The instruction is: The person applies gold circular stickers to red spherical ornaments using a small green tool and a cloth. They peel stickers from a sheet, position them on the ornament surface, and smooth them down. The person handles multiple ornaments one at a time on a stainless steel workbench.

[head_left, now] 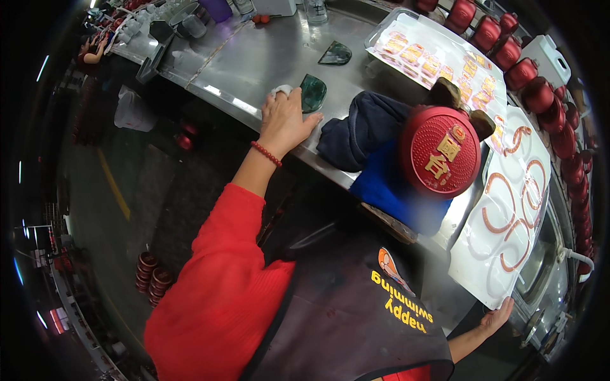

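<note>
My left hand (283, 120) is at the front edge of the steel table, a red bead bracelet on its wrist. Its fingers bend over a small white wad (281, 91), while the thumb stretches out to the side. Just beyond the fingers lies a dark green, curved scraper-like piece (313, 93). A red round vessel (440, 152) with raised gold characters rests on dark and blue cloths (387, 187). My right hand (499, 314), at the lower right, has its fingers closed at the bottom edge of a white sheet (476, 254) bearing curved reddish-brown strips.
A second green piece (335, 53) lies further back. Behind the vessel stands a tray (381, 32) with a sheet of gold and pink stickers. Dark blocks (445, 94) flank the vessel. Rows of red vessels (522, 73) line the right. Cups (194, 25) stand at the far left.
</note>
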{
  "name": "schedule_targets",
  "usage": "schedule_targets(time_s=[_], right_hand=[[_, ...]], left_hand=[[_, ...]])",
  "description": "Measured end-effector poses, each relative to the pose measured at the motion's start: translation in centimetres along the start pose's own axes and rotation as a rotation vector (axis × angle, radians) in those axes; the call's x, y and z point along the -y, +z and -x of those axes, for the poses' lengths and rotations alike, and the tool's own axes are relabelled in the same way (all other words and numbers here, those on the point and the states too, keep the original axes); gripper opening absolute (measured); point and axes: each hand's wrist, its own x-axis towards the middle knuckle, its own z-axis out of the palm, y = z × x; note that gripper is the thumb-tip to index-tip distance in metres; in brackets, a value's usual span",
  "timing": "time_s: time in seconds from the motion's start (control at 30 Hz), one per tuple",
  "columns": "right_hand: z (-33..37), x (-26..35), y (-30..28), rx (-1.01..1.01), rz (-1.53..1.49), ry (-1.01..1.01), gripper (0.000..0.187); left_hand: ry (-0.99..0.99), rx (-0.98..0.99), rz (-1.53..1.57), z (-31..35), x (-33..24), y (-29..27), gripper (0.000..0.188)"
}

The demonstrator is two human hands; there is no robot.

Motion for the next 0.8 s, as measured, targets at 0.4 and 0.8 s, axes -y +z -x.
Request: schedule_targets(time_s=[0.4, 0.8], right_hand=[[4.5, 5.8, 6.3, -0.126, 0.804, -0.729, 0.050], [9.5, 12.7, 17.0, 0.190, 0.659, -0.761, 0.039]], left_hand=[[0.063, -0.133, 0.311, -4.5, -0.1, 1.7, 0.028], [0.048, -0.021, 0.324, -4.1, -1.1, 0.0, 0.040]])
